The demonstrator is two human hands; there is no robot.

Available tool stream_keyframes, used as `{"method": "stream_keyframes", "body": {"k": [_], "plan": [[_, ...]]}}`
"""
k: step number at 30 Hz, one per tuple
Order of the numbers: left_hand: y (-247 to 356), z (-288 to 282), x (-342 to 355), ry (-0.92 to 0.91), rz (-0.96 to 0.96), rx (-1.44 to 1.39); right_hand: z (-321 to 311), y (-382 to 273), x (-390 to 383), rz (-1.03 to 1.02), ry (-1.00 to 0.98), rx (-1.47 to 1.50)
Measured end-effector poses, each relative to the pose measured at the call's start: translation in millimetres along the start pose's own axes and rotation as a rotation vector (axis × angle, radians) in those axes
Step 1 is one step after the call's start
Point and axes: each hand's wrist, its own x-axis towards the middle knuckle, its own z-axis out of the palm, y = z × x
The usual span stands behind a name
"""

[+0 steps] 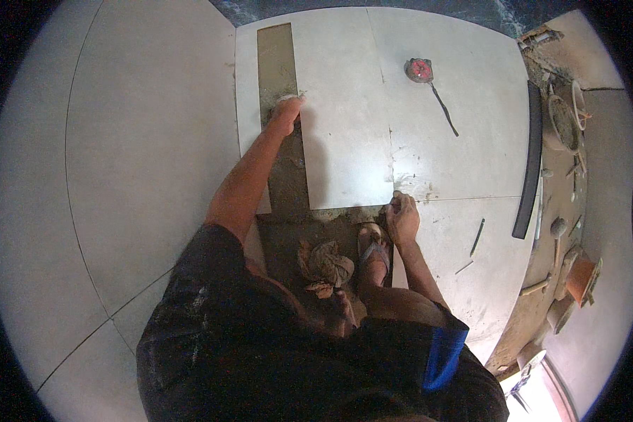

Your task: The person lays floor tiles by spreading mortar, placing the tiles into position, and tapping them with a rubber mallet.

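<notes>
The pale tile [348, 133] lies beside the bare mortar strip [276, 56] at its left. The left hand [286, 114] is at the tile's left edge, the right hand [402, 214] at its near right corner, fingers bent; whether either set of fingers grips cannot be told. A tape measure [420, 70] rests on the adjoining right-hand tile [464, 141].

A red-and-dark tape measure [420, 69] lay at upper right, a dark strap [444, 110] trailing from it. Further right lay a long black strip [528, 162], and beyond it a bucket [554, 138], a round-headed mallet [558, 227] and an orange container [582, 278]. Lower down were a thin dark rod [477, 237], a short pale stick [464, 267] and, centrally, a crumpled brown bundle [330, 264].
</notes>
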Motion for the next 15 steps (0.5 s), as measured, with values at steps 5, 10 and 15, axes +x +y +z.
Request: {"method": "stream_keyframes", "body": {"k": [5,10,15], "plan": [[11.3,-5.6,-16.0,0.113,0.044,-0.07,-1.4,-12.2,2.1,-0.025,0.021,0.07],[9.7,5.8,-43.2,0.081,0.406,0.15,-3.6,0.0,1.2,-0.006,0.012,0.041],[19.2,0.9,-30.4,0.088,0.074,-0.068,-2.9,-4.5,2.9,0.036,-0.036,0.07]]}}
